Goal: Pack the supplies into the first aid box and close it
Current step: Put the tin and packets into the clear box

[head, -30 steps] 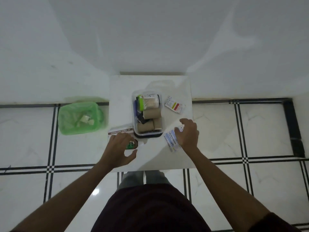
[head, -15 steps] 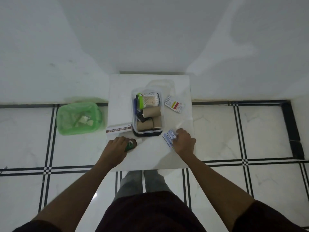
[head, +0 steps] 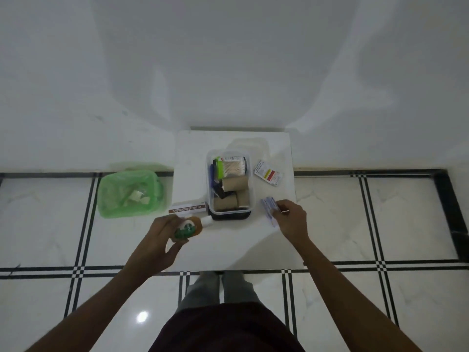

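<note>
The clear first aid box (head: 251, 174) stands open in the middle of the small white table (head: 236, 245), holding brown bandage rolls (head: 234, 184), a cotton-swab tub (head: 232, 167) and dark items. My left hand (head: 162, 240) grips a brown antiseptic bottle (head: 189, 228) with a green label and white cap, just off the box's near-left corner. My right hand (head: 291, 221) holds a bluish-white packet (head: 269, 208) at the box's near right. A long ointment carton (head: 187, 208) lies left of the box. A white sachet (head: 268, 173) with red and yellow print lies to its right.
A green-lined waste bin (head: 129, 191) with scraps in it sits on the tiled floor left of the table. A white wall runs behind the table. My legs stand at the table's near edge. The box's lid is not visible.
My left hand has lifted and turned the bottle, so its label and white cap now show. My right hand has closed on the bluish packet and raised its edge slightly.
</note>
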